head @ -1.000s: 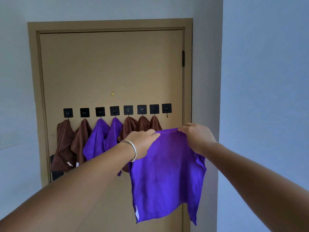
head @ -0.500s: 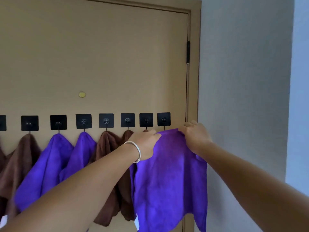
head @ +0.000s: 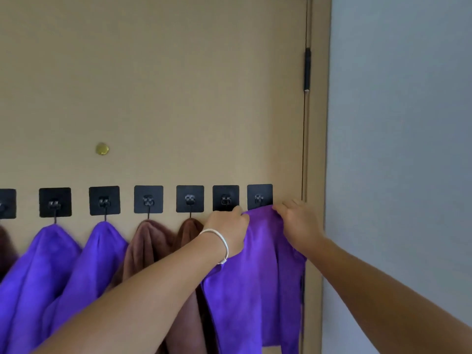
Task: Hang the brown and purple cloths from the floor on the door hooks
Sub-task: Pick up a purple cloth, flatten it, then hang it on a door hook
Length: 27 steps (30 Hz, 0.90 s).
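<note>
Head view, change: over the last second the door (head: 158, 85) has come much closer and the purple cloth (head: 258, 264) has risen; its top edge, earlier well below the hook row, now lies against the lower edge of the rightmost hook plate (head: 259, 196).
Purple cloth, position: held flat against the door at the right end of the row, top edge spread between both hands, body hanging down over the frame edge. The hook prong itself is hidden behind the cloth; cannot tell whether it has caught.
Left hand (head: 227, 232): fingers curled, pinching the cloth's upper left edge, just below the second plate from the right (head: 225, 198). Bracelet (head: 217, 241) on the wrist.
Right hand (head: 296, 223): pinching the upper right edge, just right of the last plate.
Other hooks: two purple cloths (head: 51, 264) and brown cloths (head: 150, 246) already hanging to the left.
Task meaning: judged to be the last cloth at the last free hook; the remaining step is to seat the edge on the prong and let go.
</note>
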Tool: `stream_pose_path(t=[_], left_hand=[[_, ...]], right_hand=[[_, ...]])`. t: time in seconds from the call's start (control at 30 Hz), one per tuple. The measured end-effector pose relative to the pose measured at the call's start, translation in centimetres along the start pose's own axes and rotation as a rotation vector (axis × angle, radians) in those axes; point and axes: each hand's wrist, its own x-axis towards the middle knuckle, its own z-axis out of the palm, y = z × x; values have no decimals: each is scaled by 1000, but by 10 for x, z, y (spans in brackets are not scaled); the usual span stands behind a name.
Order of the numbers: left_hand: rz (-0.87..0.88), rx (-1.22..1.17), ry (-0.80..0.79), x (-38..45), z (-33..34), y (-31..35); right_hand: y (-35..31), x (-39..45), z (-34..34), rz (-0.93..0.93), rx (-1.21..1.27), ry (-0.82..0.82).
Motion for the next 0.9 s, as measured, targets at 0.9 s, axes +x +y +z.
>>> stream_pose_path(t=[0.9], left_hand=[[120,88,113,-59,62,82]], right_hand=[[-65,-109,57,572,813,149]])
